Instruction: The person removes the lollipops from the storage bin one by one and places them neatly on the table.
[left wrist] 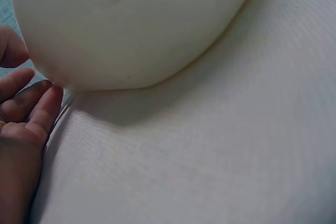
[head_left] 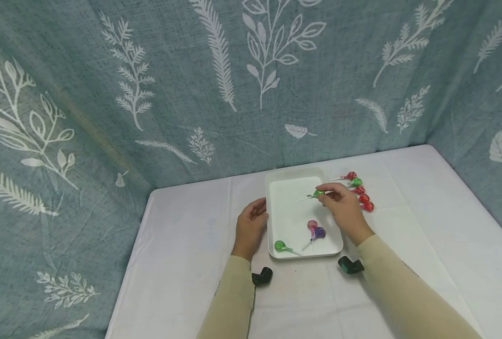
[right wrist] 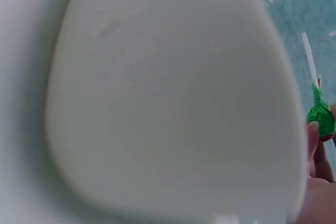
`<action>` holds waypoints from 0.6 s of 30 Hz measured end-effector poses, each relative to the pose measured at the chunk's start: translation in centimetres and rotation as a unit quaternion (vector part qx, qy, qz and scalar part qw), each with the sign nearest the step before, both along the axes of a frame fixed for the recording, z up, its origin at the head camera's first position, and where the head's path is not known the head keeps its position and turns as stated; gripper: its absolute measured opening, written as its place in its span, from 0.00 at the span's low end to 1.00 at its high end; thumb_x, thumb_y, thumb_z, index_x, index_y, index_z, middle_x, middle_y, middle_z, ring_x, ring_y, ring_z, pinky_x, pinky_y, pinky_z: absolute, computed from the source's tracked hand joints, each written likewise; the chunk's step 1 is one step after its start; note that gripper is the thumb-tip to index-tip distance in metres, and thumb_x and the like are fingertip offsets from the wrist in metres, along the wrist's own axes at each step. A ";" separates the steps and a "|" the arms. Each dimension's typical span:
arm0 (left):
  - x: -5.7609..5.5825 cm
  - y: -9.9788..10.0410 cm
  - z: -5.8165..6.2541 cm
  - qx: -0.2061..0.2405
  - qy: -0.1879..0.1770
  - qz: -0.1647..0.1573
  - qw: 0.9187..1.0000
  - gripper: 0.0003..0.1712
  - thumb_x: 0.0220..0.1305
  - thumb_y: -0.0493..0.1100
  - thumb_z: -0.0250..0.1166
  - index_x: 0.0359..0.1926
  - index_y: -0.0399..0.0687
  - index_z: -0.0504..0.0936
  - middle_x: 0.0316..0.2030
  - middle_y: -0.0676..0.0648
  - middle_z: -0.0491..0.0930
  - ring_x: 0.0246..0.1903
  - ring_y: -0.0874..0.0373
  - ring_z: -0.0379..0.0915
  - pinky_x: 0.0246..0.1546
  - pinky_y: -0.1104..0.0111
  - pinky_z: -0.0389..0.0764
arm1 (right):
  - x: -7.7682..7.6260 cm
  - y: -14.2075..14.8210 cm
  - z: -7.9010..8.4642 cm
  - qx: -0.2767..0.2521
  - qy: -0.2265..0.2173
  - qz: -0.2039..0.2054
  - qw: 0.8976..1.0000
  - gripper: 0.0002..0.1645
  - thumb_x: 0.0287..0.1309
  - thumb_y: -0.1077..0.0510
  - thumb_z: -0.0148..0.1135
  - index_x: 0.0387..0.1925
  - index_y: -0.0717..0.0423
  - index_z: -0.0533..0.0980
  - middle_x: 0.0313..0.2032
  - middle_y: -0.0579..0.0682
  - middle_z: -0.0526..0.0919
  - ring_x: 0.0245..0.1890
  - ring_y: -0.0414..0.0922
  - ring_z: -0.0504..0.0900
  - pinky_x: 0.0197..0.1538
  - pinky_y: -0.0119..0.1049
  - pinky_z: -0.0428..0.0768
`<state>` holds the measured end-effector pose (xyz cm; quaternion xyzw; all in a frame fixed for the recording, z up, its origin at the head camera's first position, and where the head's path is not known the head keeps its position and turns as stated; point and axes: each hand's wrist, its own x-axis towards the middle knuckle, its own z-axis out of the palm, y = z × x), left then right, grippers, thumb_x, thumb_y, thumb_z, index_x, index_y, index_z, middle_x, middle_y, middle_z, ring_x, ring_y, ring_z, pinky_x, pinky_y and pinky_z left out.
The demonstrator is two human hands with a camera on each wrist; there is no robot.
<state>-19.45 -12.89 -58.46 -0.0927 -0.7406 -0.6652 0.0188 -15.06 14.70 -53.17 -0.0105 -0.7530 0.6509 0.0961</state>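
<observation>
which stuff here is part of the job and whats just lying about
Part of the job, seemingly:
green lollipop pinched in the right grip
white tray
pink lollipop, purple lollipop and second green lollipop inside it
red lollipops beside it, probably

Just around:
leaf-print curtain
white tablecloth
black wrist cameras

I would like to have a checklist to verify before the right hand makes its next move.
1. Right hand pinches the green lollipop: ok.
2. This lollipop is over the tray, by the head view: ok.
3. Left hand touches the tray's left side: ok.
4. Bare space inside the tray: ok.
5. All lollipops in the tray: not ok; several lie beside it on the table.
6. Firmness of the pinch: cannot tell.
</observation>
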 end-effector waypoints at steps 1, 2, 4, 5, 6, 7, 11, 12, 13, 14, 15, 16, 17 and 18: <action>0.0 0.0 0.0 -0.002 0.001 -0.001 1.000 0.26 0.72 0.34 0.63 0.69 0.42 0.82 0.61 0.47 0.85 0.63 0.53 0.80 0.66 0.65 0.80 | 0.2 0.3 -0.1 0.000 -0.005 -0.005 1.000 0.18 0.78 0.57 0.65 0.61 0.63 0.82 0.52 0.57 0.84 0.50 0.57 0.83 0.50 0.41 0.87; 0.0 0.0 0.0 -0.003 0.002 -0.001 1.000 0.26 0.72 0.34 0.63 0.69 0.42 0.82 0.61 0.47 0.85 0.63 0.53 0.80 0.66 0.65 0.80 | 0.3 0.6 -0.2 0.004 -0.009 -0.011 1.000 0.19 0.78 0.56 0.65 0.62 0.63 0.82 0.51 0.57 0.84 0.50 0.58 0.83 0.48 0.40 0.87; 0.0 0.0 -0.1 -0.008 0.002 0.000 1.000 0.26 0.72 0.34 0.63 0.70 0.42 0.81 0.61 0.47 0.85 0.64 0.54 0.80 0.66 0.66 0.80 | 0.6 1.2 -0.5 0.006 -0.015 -0.021 1.000 0.20 0.78 0.55 0.66 0.62 0.63 0.82 0.51 0.57 0.85 0.50 0.58 0.83 0.46 0.36 0.86; 0.0 0.1 -0.1 -0.008 0.003 0.000 1.000 0.26 0.72 0.34 0.63 0.70 0.41 0.81 0.61 0.47 0.85 0.64 0.54 0.80 0.66 0.66 0.80 | 0.7 1.4 -0.6 0.010 -0.016 -0.026 0.999 0.20 0.78 0.55 0.66 0.61 0.63 0.83 0.51 0.57 0.85 0.49 0.57 0.83 0.45 0.34 0.86; 0.0 0.1 -0.1 -0.008 0.003 -0.001 1.000 0.26 0.72 0.34 0.63 0.70 0.41 0.81 0.62 0.47 0.85 0.64 0.54 0.80 0.66 0.66 0.80 | 0.9 1.7 -0.8 0.013 -0.017 -0.030 0.999 0.20 0.78 0.55 0.66 0.61 0.64 0.83 0.50 0.57 0.85 0.48 0.55 0.83 0.43 0.32 0.84; 0.0 0.1 -0.2 -0.007 0.004 0.000 1.000 0.26 0.72 0.34 0.63 0.70 0.40 0.81 0.62 0.47 0.85 0.64 0.54 0.80 0.66 0.66 0.80 | 1.0 1.9 -1.0 0.017 -0.016 -0.034 0.999 0.19 0.78 0.55 0.66 0.61 0.64 0.83 0.50 0.58 0.85 0.47 0.53 0.83 0.43 0.30 0.84; 0.0 0.0 -0.2 -0.001 0.008 -0.001 1.000 0.26 0.72 0.34 0.63 0.70 0.38 0.80 0.62 0.45 0.85 0.64 0.53 0.80 0.66 0.66 0.80 | 1.5 2.7 -1.5 0.029 -0.014 -0.039 0.999 0.19 0.77 0.56 0.66 0.61 0.63 0.83 0.53 0.58 0.83 0.45 0.47 0.81 0.41 0.27 0.82; 0.1 0.0 -0.2 -0.001 0.008 -0.001 1.000 0.26 0.73 0.34 0.63 0.70 0.38 0.80 0.62 0.45 0.85 0.64 0.53 0.80 0.66 0.66 0.80 | 1.6 2.9 -1.6 0.032 -0.015 -0.040 0.999 0.18 0.78 0.56 0.66 0.61 0.63 0.83 0.53 0.58 0.83 0.45 0.46 0.80 0.41 0.27 0.81; 0.1 0.0 -0.2 -0.002 0.008 -0.001 1.000 0.26 0.73 0.34 0.63 0.70 0.37 0.80 0.62 0.45 0.85 0.64 0.53 0.80 0.66 0.66 0.80 | 1.8 3.1 -1.6 0.035 -0.016 -0.043 0.998 0.18 0.78 0.56 0.66 0.61 0.63 0.83 0.53 0.58 0.83 0.44 0.45 0.80 0.40 0.27 0.81; 0.1 0.0 -0.2 -0.003 0.008 -0.002 1.000 0.26 0.73 0.34 0.63 0.70 0.37 0.80 0.62 0.45 0.85 0.64 0.53 0.80 0.66 0.66 0.80 | 1.9 3.2 -1.7 0.036 -0.019 -0.045 0.998 0.18 0.78 0.56 0.66 0.61 0.63 0.83 0.53 0.58 0.83 0.44 0.45 0.80 0.39 0.26 0.81; 0.1 0.0 -0.2 -0.004 0.008 -0.002 1.000 0.26 0.73 0.34 0.63 0.70 0.37 0.80 0.62 0.45 0.85 0.64 0.53 0.80 0.66 0.66 0.80 | 2.1 3.4 -1.8 0.035 -0.021 -0.047 0.998 0.18 0.78 0.57 0.65 0.61 0.63 0.83 0.53 0.59 0.83 0.44 0.44 0.80 0.39 0.26 0.81; 0.1 0.0 -0.1 -0.004 0.008 -0.002 1.000 0.26 0.72 0.34 0.63 0.70 0.37 0.80 0.62 0.45 0.85 0.64 0.52 0.80 0.66 0.66 0.80 | 2.2 3.6 -1.8 0.034 -0.022 -0.050 0.998 0.18 0.78 0.57 0.65 0.61 0.64 0.83 0.52 0.59 0.83 0.43 0.44 0.81 0.39 0.26 0.81; 0.1 0.0 -0.1 -0.007 0.008 -0.001 1.000 0.27 0.72 0.34 0.63 0.70 0.38 0.80 0.62 0.45 0.85 0.64 0.53 0.80 0.66 0.66 0.80 | 2.3 3.7 -1.9 0.032 -0.022 -0.054 0.998 0.18 0.78 0.58 0.65 0.61 0.65 0.82 0.51 0.60 0.84 0.43 0.43 0.81 0.39 0.26 0.82; 0.1 -0.1 -0.1 -0.007 0.008 -0.001 1.000 0.26 0.72 0.34 0.63 0.70 0.38 0.80 0.62 0.45 0.85 0.64 0.53 0.80 0.66 0.66 0.80 | 2.5 3.9 -2.0 0.031 -0.022 -0.057 0.998 0.18 0.78 0.59 0.65 0.61 0.65 0.82 0.51 0.61 0.84 0.43 0.42 0.81 0.39 0.26 0.82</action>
